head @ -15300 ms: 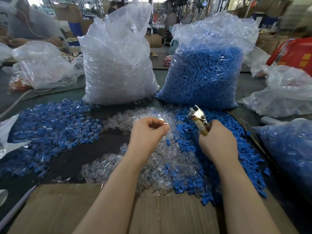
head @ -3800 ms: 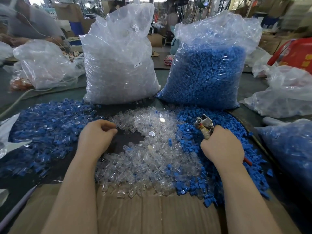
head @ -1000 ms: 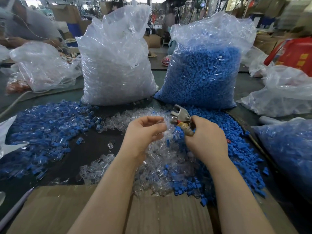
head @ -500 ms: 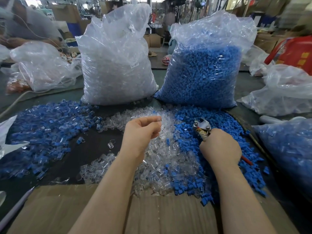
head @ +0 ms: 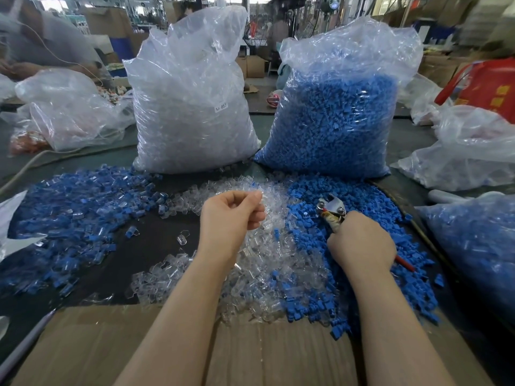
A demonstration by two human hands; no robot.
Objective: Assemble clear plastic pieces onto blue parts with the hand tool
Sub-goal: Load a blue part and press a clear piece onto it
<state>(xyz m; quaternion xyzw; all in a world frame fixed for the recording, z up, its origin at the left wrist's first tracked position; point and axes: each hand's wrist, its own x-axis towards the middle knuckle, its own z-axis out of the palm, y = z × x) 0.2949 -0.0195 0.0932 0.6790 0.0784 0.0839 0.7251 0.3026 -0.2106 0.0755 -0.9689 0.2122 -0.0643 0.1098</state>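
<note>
Head view: left hand [head: 230, 215] fingers curled, contents unclear; right hand [head: 361, 242] grips metal-headed hand tool [head: 331, 208].

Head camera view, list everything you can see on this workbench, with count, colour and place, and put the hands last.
Bag of clear plastic pieces: one, transparent, back centre, upright.
Bag of blue plastic parts: one, blue contents, back right of centre, beside the clear bag.
Loose clear pieces pile: one, transparent, centre of the table.
Loose blue parts pile: one, blue, right of the clear pile.
Assembled blue-and-clear pile: one, mixed, left.
Cardboard sheet: one, brown, near edge.
Crumpled plastic bags: several, clear, far left and right.
Red bag: one, far right.
Metal hand tool: one, silver head, in the right hand.
Left hand: fingers curled, seemingly pinching a clear piece.
Right hand: grips the tool.
</note>
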